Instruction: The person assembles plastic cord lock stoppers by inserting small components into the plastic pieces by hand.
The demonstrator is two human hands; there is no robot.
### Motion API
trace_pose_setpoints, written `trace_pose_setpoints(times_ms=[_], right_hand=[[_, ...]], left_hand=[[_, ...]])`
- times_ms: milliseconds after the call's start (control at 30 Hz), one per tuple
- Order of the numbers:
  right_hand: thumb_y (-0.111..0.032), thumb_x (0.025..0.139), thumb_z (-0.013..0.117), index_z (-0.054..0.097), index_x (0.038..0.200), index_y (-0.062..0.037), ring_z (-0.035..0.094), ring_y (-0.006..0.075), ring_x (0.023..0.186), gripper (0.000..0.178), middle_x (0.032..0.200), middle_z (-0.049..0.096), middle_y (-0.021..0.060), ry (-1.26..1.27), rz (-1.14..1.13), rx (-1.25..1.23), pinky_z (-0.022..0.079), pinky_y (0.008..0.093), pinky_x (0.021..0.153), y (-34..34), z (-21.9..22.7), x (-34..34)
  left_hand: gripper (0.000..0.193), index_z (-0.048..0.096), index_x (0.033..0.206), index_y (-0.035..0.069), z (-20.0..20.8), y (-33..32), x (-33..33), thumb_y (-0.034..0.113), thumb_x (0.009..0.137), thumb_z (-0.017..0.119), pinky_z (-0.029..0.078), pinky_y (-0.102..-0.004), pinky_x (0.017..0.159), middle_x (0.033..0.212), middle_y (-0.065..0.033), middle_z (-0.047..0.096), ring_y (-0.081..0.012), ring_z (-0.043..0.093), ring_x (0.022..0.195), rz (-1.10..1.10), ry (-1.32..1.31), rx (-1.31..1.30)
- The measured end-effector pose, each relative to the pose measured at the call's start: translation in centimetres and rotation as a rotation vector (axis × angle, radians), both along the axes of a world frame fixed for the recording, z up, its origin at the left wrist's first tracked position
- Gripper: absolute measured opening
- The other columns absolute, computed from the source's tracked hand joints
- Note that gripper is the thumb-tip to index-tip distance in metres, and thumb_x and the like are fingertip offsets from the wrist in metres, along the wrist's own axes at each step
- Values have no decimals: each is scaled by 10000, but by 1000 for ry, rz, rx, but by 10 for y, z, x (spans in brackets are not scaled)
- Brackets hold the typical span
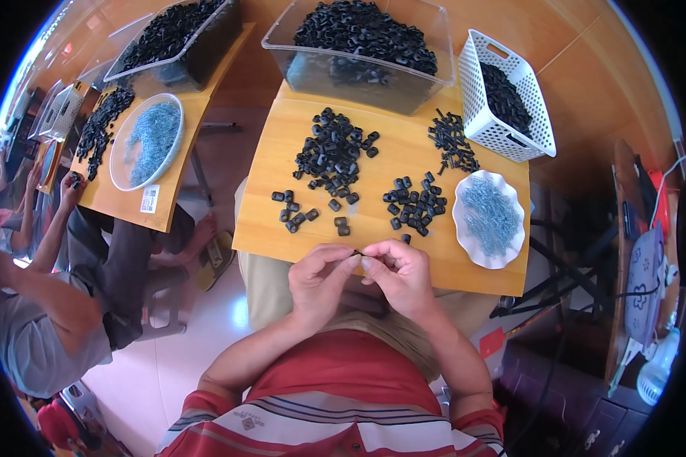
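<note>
At the table's near edge, my left hand (318,280) and my right hand (401,279) meet with thumbs and forefingers pinched together. Between the fingertips a small black plastic part (357,253) just shows; the fingers hide most of it. Beyond my hands lies a heap of black rounded plastic pieces (331,152), with several loose ones (296,217) nearer. A smaller group of black pieces (415,202) sits ahead of my right hand. Thin black pins (453,141) are scattered farther right. A white scalloped dish (498,261) holds a pile of bluish, fine metallic-looking pieces (489,215).
A clear plastic bin (343,80) full of black parts stands at the table's far edge, beside a white perforated basket (503,137) of black parts. Leftward, another person (46,312) sits at a second table (141,217) with a similar bin and a round tray (181,114).
</note>
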State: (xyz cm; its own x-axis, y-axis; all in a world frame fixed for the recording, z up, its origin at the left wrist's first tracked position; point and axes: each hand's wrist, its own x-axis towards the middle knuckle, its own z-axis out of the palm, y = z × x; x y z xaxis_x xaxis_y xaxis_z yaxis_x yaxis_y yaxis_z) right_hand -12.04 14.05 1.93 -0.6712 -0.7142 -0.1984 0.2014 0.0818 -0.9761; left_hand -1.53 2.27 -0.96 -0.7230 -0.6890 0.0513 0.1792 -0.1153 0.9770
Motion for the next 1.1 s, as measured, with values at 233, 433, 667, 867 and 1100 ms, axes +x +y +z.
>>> trace_pose_setpoints(times_ms=[233, 433, 667, 867, 1100], right_hand=[[-49, 953, 670, 661, 1026, 50, 641, 84, 735, 123, 917, 683, 67, 34, -93, -21, 586, 243, 656, 10, 4, 9], [-32, 881, 704, 667, 1022, 20, 692, 207, 818, 155, 946, 681, 118, 653, -84, 154, 551, 316, 709, 37, 26, -14], [-35, 847, 671, 659, 1044, -37, 646, 376, 934, 197, 1065, 649, 130, 1013, -218, 690, 533, 442, 782, 93, 39, -79], [-69, 890, 616, 683, 1099, -50, 641, 371, 988, 219, 1110, 656, 121, 999, -20, 893, 502, 443, 859, 100, 38, -93], [-79, 892, 596, 707, 1003, -49, 651, 383, 941, 160, 1024, 679, 145, 978, -10, 872, 510, 463, 820, 97, 38, -98]], left_hand=[[109, 693, 984, -12, -3, 7, 0, -43, 883, 724, 530, -241, 770, 1002, -84, 687, -104, 645, 871, -65, -21, 3], [94, 674, 1008, -20, -10, 11, 1, -43, 917, 686, 522, -230, 773, 1045, -82, 662, -108, 638, 890, -148, 37, 149], [102, 672, 1006, -22, -8, 11, 1, -62, 913, 679, 512, -216, 731, 1049, -71, 629, -90, 617, 842, -194, 42, 117], [122, 675, 1002, -20, -9, 15, 0, -82, 897, 683, 509, -211, 724, 1047, -72, 625, -91, 615, 847, -224, 38, 87], [129, 679, 997, -21, -6, 15, 1, -92, 890, 686, 515, -215, 734, 1050, -73, 628, -95, 620, 858, -220, 55, 117]])
